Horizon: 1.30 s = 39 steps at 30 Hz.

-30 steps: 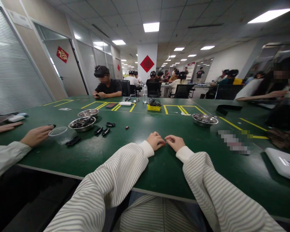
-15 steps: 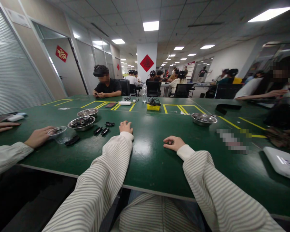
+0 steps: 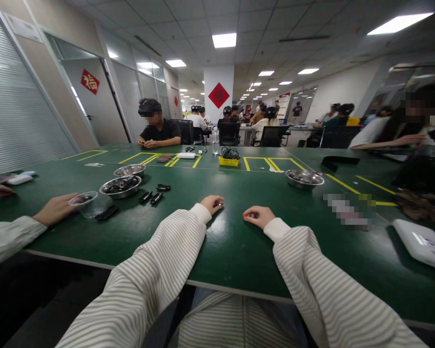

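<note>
Both my arms in striped sleeves rest on the green table (image 3: 239, 251). My left hand (image 3: 210, 203) lies curled on the tabletop, fingers closed around something small that I cannot make out. My right hand (image 3: 260, 216) lies a short gap to its right, fingertips pinched on a small red piece (image 3: 244, 217) that touches the table. The two hands are apart. Black clips (image 3: 150, 197) lie to the far left of my left hand.
Steel bowls (image 3: 121, 185) (image 3: 130, 169) (image 3: 304, 178) hold dark parts. A neighbour's hand (image 3: 54, 209) on the left touches a clear plastic cup (image 3: 89, 203). A yellow box (image 3: 229, 161) of cables sits at the table's middle and a white device (image 3: 422, 243) at the right. Other people sit around the table.
My left hand reached forward left to a small red piece on the table, then drew back beside my right hand; that piece no longer lies there. The right hand hardly moved.
</note>
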Available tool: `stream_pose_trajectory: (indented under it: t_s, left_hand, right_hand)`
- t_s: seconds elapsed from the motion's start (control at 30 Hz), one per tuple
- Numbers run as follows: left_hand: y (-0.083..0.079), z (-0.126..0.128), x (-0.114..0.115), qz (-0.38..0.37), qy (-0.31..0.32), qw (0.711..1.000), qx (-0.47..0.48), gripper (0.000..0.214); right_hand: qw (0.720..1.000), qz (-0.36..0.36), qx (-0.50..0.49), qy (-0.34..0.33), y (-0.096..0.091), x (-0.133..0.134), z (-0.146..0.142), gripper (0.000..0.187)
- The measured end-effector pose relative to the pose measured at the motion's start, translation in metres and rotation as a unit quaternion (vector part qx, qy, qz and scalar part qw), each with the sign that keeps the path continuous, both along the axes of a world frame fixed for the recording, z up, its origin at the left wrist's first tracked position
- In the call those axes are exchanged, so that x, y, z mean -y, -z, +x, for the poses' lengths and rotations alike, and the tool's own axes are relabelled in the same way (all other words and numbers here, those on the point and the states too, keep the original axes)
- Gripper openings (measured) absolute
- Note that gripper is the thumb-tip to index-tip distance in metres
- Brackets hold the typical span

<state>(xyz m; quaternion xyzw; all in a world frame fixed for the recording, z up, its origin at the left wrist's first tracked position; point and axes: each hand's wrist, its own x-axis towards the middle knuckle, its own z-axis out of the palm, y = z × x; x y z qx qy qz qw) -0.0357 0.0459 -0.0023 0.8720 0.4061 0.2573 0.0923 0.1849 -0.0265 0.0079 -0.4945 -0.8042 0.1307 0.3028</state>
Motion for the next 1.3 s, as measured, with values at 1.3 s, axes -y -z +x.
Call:
stream_pose_trajectory:
  t_s: [1.3]
  left_hand:
    - [-0.003, 0.039, 0.046, 0.087, 0.123, 0.989, 0.002, 0.019]
  right_hand:
    - [0.998, -0.014, -0.041, 0.043, -0.005, 0.006, -0.015, 0.013]
